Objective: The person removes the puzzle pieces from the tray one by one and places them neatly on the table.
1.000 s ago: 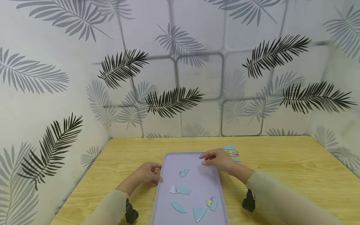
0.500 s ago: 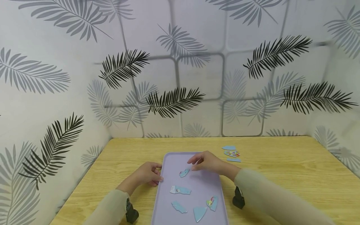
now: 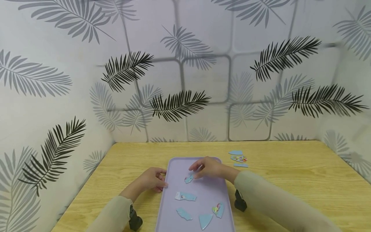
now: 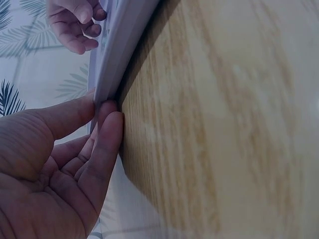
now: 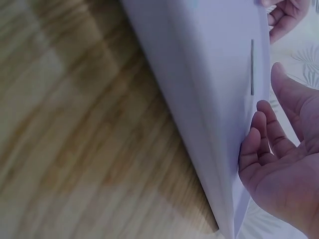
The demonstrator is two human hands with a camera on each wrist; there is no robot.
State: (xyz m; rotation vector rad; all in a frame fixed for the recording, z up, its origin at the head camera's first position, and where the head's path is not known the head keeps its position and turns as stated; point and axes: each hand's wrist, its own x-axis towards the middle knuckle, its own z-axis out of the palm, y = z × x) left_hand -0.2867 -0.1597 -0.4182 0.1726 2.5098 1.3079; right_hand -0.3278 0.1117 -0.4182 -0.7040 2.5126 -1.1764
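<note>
In the head view a lilac tray (image 3: pixel 176 164) lies on the wooden table. My left hand (image 3: pixel 153 179) grips its left rim; the left wrist view shows the thumb (image 4: pixel 75 115) on one side of the rim and fingers on the other. Over the far half of the tray, my right hand (image 3: pixel 209 168) has its thumb and index finger apart, holding nothing. Its fingertips are right at a small light-blue flat piece (image 3: pixel 189 178), partly overlapping it. Other flat pieces lie nearer: a printed strip (image 3: pixel 186 196), a jagged piece (image 3: pixel 184 214), a triangular one (image 3: pixel 205 221) and one with colourful print (image 3: pixel 218 210).
Beyond the tray's right side, more flat pieces rest on the table (image 3: pixel 290 180): a plain blue one (image 3: pixel 236 152), a multicoloured one (image 3: pixel 239 158) and a thin blue strip (image 3: pixel 241 165). A wall with leaf patterns (image 3: pixel 203 122) rises behind the table.
My right hand has moved left across the tray, from its far right edge to the small blue piece, uncovering pieces on the table. My left hand has stayed at the rim.
</note>
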